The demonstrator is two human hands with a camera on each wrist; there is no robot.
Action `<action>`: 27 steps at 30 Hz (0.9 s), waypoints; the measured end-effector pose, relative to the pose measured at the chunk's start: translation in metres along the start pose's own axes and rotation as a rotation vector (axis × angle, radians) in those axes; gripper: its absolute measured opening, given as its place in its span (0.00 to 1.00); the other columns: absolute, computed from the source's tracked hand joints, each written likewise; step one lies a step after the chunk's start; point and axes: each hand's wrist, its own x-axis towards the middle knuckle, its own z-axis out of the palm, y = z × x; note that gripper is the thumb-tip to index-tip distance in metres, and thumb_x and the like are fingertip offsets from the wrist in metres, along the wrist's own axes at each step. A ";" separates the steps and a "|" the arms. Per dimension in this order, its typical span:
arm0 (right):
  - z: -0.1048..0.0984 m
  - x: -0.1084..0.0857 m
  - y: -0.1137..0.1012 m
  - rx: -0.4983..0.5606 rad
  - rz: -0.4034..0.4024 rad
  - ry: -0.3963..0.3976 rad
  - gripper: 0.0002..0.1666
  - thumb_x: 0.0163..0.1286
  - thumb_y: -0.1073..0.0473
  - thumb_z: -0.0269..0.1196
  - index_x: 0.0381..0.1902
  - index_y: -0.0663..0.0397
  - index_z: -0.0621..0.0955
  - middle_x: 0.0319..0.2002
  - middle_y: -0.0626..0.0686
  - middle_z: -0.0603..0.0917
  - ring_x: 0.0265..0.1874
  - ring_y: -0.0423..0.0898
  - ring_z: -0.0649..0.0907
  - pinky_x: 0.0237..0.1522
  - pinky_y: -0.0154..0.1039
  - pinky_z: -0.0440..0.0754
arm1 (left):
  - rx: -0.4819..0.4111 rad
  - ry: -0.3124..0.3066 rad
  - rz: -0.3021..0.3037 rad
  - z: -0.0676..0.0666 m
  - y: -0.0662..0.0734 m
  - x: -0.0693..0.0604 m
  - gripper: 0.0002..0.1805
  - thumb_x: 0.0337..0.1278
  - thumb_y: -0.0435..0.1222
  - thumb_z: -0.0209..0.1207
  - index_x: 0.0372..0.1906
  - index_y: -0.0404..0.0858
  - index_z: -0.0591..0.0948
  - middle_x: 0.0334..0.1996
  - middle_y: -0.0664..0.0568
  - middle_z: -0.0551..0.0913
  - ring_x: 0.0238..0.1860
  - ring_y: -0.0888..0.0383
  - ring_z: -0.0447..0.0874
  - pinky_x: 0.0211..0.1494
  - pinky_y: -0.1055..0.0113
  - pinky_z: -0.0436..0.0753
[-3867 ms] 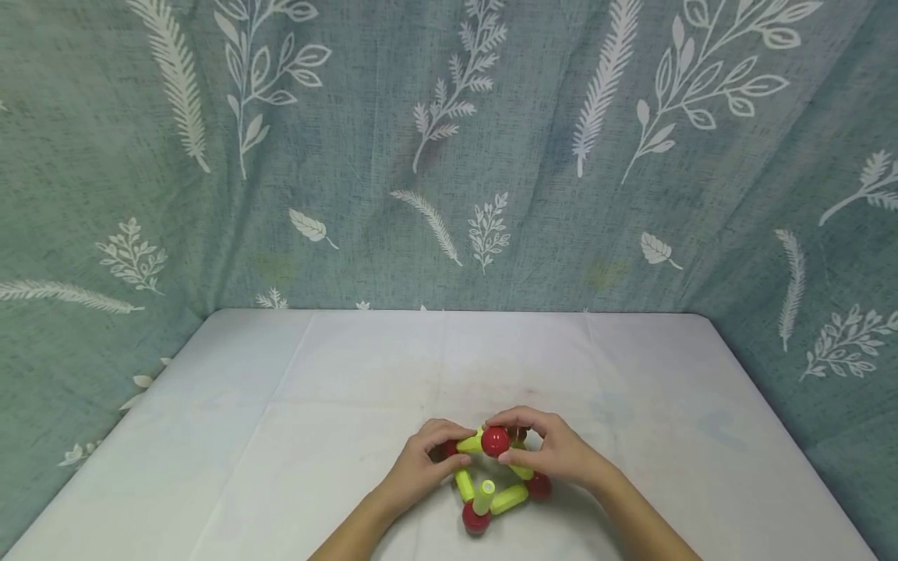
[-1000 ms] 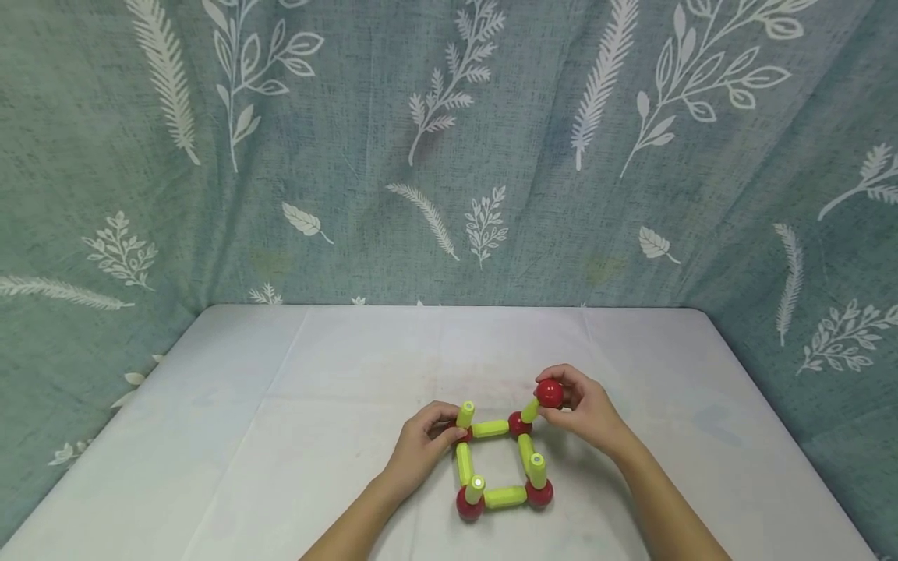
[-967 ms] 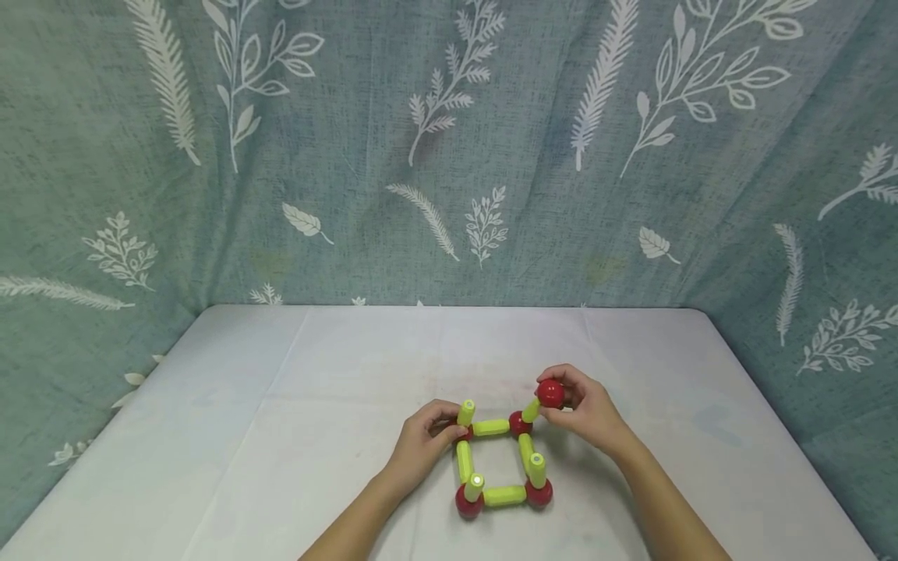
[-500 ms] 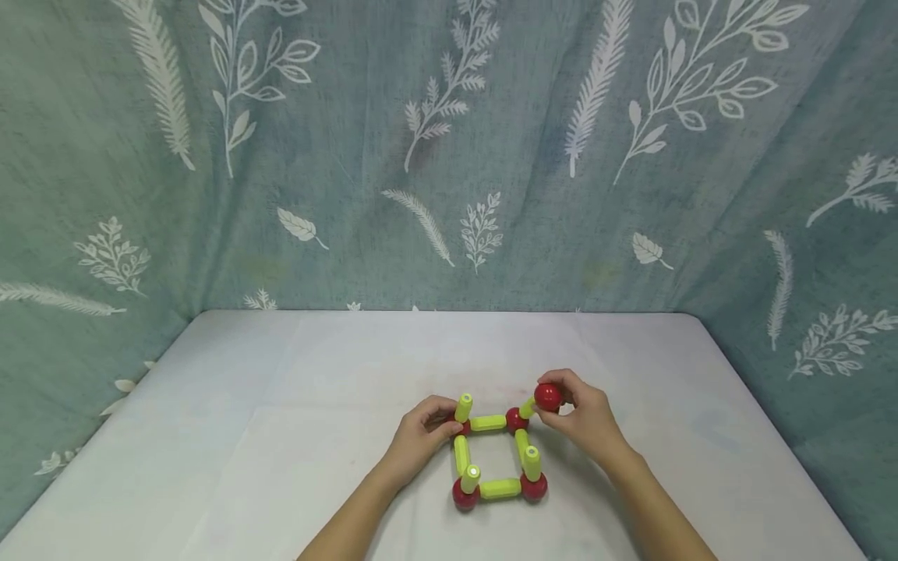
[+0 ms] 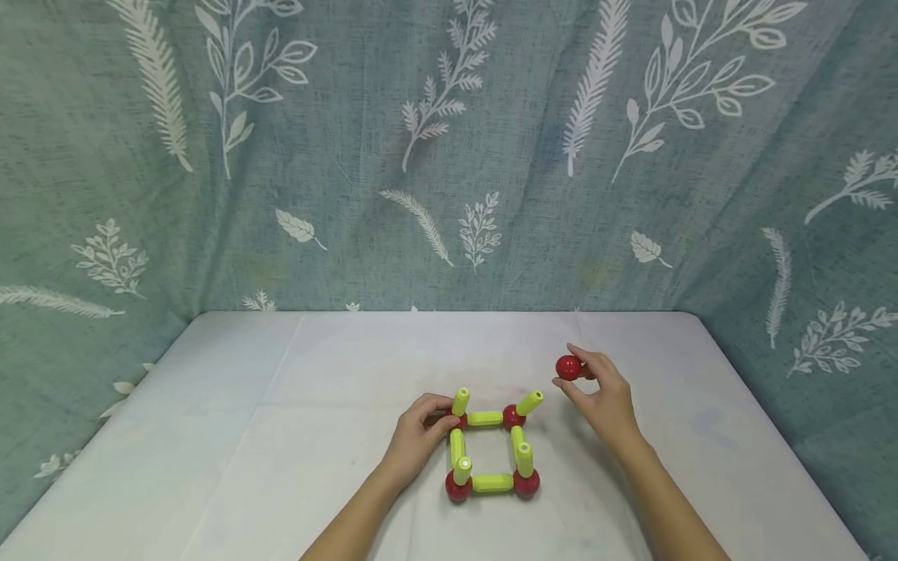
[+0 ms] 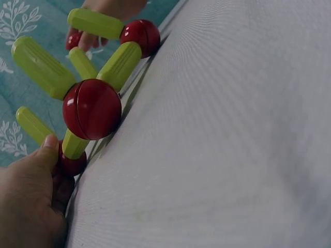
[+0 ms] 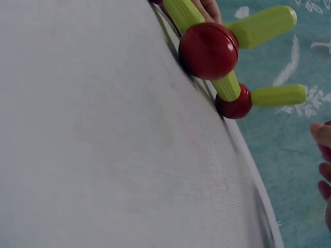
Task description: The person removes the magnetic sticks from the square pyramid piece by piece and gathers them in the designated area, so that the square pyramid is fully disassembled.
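Observation:
A square frame of lime-green rods [image 5: 493, 483] and red balls lies on the white table [image 5: 316, 452]. From each corner ball a short green rod rises; the far-right rod [image 5: 530, 403] leans outward, its tip bare. My left hand [image 5: 412, 440] grips the far-left corner ball [image 6: 74, 165] between thumb and fingers. Off to the right and above the table, my right hand [image 5: 606, 401] pinches a loose red ball [image 5: 568, 368] between thumb and fingertips, apart from the frame. The right wrist view shows only a part of that hand [image 7: 323, 155] at its edge.
A teal curtain [image 5: 337, 257] with white leaf prints hangs behind the table and along both sides. The table's back edge [image 5: 393, 312] runs along the curtain's foot.
My right hand has pulled the red ball off the far-right rod and moved it away and to the right. My left hand stays at the far-left corner.

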 end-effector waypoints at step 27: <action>0.063 0.052 0.065 -0.028 0.367 -0.249 0.29 0.58 0.57 0.69 0.56 0.57 0.75 0.51 0.59 0.79 0.51 0.55 0.76 0.55 0.51 0.76 | -0.039 -0.046 -0.023 -0.004 0.001 0.002 0.19 0.58 0.32 0.61 0.55 0.36 0.77 0.49 0.48 0.79 0.55 0.50 0.78 0.58 0.64 0.76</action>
